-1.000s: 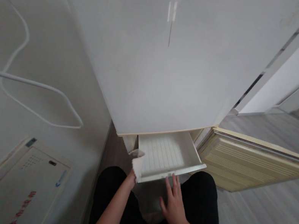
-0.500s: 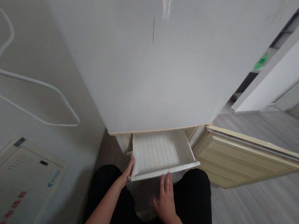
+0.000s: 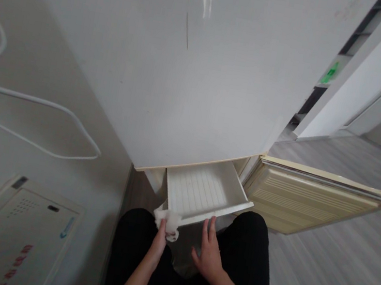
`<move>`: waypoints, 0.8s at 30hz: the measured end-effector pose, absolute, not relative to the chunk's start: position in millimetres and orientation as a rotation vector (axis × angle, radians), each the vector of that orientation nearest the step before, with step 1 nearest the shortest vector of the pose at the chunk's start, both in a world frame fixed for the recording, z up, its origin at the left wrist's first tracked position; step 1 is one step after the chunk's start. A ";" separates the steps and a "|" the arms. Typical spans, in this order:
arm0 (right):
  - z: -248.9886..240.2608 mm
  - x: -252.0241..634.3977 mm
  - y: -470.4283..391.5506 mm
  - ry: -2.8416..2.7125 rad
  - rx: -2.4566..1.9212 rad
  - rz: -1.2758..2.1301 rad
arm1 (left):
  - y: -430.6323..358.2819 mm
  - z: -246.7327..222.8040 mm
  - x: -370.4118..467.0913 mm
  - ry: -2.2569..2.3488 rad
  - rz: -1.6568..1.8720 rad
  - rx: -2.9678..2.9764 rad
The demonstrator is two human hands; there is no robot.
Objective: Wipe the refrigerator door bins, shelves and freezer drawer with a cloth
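A white drawer (image 3: 200,191) with a ridged bottom is pulled partly out of the lower part of a white fridge (image 3: 201,80). My left hand (image 3: 158,245) grips a crumpled white cloth (image 3: 171,221) at the drawer's front left corner. Just in front of the middle of the drawer's front edge is my right hand (image 3: 209,254), its fingers apart and their tips at the edge. The lower fridge door (image 3: 313,201), cream on its inner side, hangs open to the right.
A white cable (image 3: 36,99) loops along the left wall. Below it is a wall panel box (image 3: 24,226) with red lettering. My knees in black trousers flank the drawer. Grey wood-look floor (image 3: 347,258) lies on the right, and a green item (image 3: 330,73) shows beyond the fridge.
My left hand has come from the drawer's left side to its front corner, and the white cloth now shows in it. The view has shifted slightly; my right hand has barely moved.
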State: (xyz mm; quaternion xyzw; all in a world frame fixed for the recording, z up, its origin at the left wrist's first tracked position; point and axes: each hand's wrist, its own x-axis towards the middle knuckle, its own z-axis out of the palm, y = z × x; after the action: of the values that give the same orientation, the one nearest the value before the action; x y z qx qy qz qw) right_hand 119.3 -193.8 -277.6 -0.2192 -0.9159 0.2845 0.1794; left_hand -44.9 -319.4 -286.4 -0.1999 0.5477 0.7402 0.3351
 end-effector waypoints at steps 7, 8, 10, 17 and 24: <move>-281.4 120.4 -193.0 -2.512 -0.577 0.956 | -298.5 -265.5 11.7 1.214 1.976 -0.553; -282.3 120.1 -193.1 -2.480 -0.574 0.995 | -290.6 -259.9 16.0 1.141 1.989 -0.520; -287.1 118.7 -191.5 -2.376 -0.604 1.036 | -274.3 -248.1 19.6 1.032 1.998 -0.490; -337.2 105.5 -167.2 -1.814 -0.962 1.404 | -239.1 -221.0 17.5 0.959 1.874 -0.568; -344.8 94.4 -161.2 -1.627 -0.833 1.789 | -227.1 -208.4 8.6 0.838 1.948 -0.499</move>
State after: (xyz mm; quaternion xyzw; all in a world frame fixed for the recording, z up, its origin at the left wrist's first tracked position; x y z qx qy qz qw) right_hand 94.4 -161.2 -344.8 -0.3120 -0.6092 0.6699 0.2877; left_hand 8.6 -227.1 -208.4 -0.2030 0.3411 0.7925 0.4630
